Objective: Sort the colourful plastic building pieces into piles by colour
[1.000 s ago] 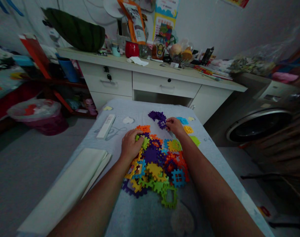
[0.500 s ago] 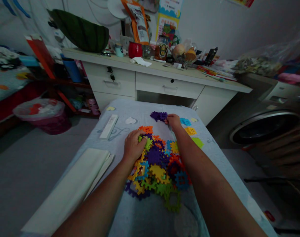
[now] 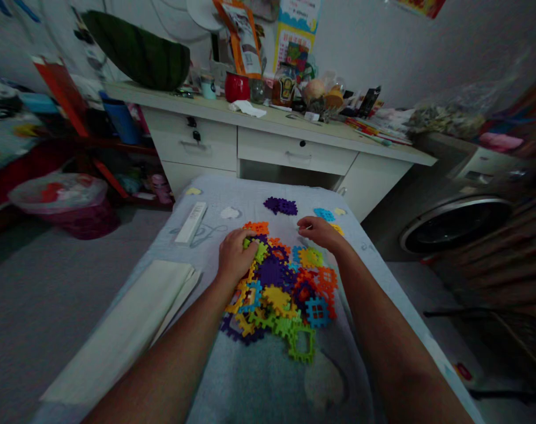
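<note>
This is looking like a lived-in room in a home. A white desk (image 3: 294,154) with drawers is standing against the wall, its tabletop carrying a large watermelon (image 3: 137,53), a red mug (image 3: 236,87) and bagged fruit (image 3: 323,91). Posters (image 3: 296,41) are hanging above it. A front-loading washing machine (image 3: 462,218) is sitting at the right, a bag-lined waste bin (image 3: 65,203) is standing on the floor at the left, and a bed (image 3: 3,132) is showing beyond it. Colourful interlocking toy tiles (image 3: 276,282) are lying heaped on a cloth-covered surface (image 3: 250,197).
</note>
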A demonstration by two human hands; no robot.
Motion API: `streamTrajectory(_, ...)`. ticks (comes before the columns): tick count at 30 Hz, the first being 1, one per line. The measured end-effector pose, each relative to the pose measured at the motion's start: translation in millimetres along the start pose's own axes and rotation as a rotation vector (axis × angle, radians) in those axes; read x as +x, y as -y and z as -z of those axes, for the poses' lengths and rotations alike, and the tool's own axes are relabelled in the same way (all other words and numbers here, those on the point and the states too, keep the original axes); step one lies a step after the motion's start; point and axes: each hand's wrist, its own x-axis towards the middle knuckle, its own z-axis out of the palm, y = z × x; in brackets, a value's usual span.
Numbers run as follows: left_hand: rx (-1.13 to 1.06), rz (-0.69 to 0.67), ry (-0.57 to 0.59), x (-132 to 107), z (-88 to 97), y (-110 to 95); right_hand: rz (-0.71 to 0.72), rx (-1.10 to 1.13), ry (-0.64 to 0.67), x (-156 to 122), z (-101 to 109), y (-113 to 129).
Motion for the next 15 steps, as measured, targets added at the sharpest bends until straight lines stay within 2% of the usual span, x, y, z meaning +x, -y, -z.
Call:
streamTrajectory(3, 0.009, 0.011, -0.001, 0, -0.2, 0, 0.030, -0.263, 0.105, -29, 10, 2)
streamTrajectory(7, 0.007, 0.001, -0.007, 0, 0.3, -1, 0.020, -0.433, 0.175, -58, 9, 6)
streamTrajectory(11, 0.004, 0.006, 0.000, 0, 1.2, -2, 0.046, -0.519, 0.180, -69, 1, 6)
streamTrajectory(15, 0.001, 0.016, -0.001, 1, 1.1, -2, 0.074, -0.466, 0.149, -68, -2, 2)
